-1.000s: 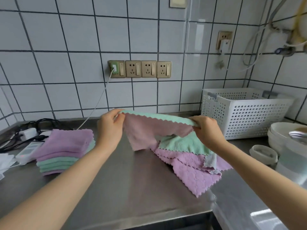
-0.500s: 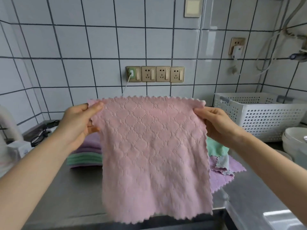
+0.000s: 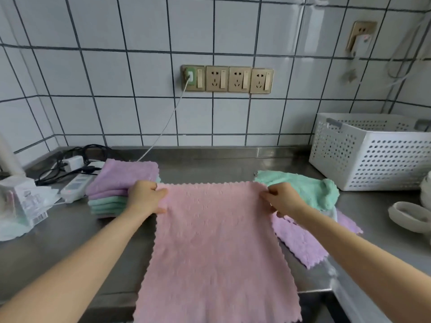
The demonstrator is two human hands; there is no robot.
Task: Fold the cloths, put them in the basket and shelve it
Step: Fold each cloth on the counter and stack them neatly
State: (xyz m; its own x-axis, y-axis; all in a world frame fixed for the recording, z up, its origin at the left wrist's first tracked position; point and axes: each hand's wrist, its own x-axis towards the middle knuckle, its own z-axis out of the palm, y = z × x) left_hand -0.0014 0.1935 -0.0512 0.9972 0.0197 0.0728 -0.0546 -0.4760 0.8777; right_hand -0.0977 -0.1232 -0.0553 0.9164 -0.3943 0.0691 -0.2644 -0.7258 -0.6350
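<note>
Hands pinch the two far corners of a pink cloth (image 3: 217, 248), a quilted square with zigzag edges, spread flat on a brushed steel bench (image 3: 70, 243). The left hand (image 3: 145, 199) holds the far-left corner with thumb on top and fingers curled beneath; the right hand (image 3: 283, 200) grips the far-right corner the same way. The cloth's near edge hangs over the front of the bench, and its lowest part is cut off by the frame. Left of the pink cloth, touching the left hand, stands a stack of folded cloths (image 3: 116, 187), lilac on top and mint below. Right of the pink cloth lie unfolded cloths (image 3: 303, 241), a mint one bunched over a lilac one, partly hidden by the right forearm. Beyond them, to the far right of the pink cloth, a white perforated plastic basket (image 3: 373, 157) sits against the tiled wall, its right end cropped. Its inside cannot be made out.
</note>
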